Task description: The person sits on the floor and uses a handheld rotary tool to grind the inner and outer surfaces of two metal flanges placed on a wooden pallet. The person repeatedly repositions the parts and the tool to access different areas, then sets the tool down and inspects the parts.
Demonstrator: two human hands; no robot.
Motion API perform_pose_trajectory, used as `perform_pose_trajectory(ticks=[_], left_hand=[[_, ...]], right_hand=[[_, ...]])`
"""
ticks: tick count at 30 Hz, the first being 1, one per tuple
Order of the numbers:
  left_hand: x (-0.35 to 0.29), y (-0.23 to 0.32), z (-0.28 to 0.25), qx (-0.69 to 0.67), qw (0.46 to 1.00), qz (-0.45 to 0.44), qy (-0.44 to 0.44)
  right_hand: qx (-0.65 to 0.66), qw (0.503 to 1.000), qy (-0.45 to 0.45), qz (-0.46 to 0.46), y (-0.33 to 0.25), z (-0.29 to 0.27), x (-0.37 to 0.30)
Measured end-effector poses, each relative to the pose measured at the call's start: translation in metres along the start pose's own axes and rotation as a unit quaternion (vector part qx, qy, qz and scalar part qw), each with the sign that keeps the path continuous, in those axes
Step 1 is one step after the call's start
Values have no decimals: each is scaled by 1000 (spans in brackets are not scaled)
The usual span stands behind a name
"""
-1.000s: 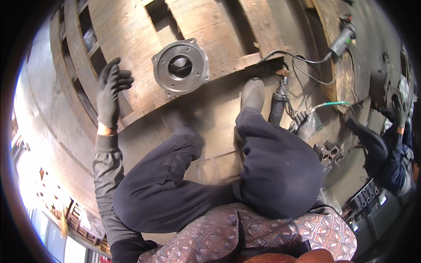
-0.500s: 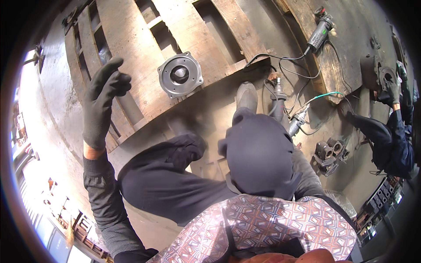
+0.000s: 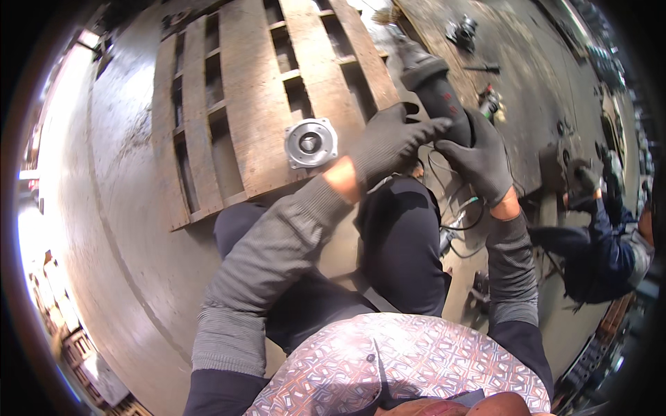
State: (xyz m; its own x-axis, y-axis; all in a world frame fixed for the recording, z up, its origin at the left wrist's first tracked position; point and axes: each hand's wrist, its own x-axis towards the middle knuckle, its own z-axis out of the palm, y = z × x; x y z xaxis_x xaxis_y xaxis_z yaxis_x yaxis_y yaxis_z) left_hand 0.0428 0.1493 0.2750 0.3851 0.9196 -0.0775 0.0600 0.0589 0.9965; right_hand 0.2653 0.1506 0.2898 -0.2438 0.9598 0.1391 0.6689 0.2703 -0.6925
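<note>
I hold a dark angle grinder (image 3: 431,83) up in front of me with both gloved hands. My right hand (image 3: 480,158) wraps around its rear body. My left hand (image 3: 390,142) reaches across and closes its fingers on the body from the left. A round grey metal flange (image 3: 311,142) with a square base and a centre bore lies on a wooden pallet (image 3: 239,97), just left of my left hand. My knees in dark trousers (image 3: 399,236) are below the hands.
The pallet lies on a concrete floor (image 3: 118,208). Cables (image 3: 461,215) trail by my right knee. A second grinder (image 3: 461,31) and small tools lie on the floor beyond. A person in blue (image 3: 596,243) crouches at the right, working on a metal part (image 3: 558,166).
My left hand has come off the pallet's left side and across to the right. Both hands now hold the angle grinder, which was not in my hands before.
</note>
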Motion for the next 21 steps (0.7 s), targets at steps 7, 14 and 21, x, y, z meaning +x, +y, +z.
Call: perform_pose_trajectory(ticks=[7,14,21], left_hand=[[9,-30,-63,-366,901,81,217],[-14,-43,-121,-417,867,88,259],[-10,-46,-128,-476,816,30,325]], right_hand=[[338,924,-179,-21,-58,37,85],[322,932,-166,33,-84,55,113],[-92,975,-78,-186,-109,104,91]])
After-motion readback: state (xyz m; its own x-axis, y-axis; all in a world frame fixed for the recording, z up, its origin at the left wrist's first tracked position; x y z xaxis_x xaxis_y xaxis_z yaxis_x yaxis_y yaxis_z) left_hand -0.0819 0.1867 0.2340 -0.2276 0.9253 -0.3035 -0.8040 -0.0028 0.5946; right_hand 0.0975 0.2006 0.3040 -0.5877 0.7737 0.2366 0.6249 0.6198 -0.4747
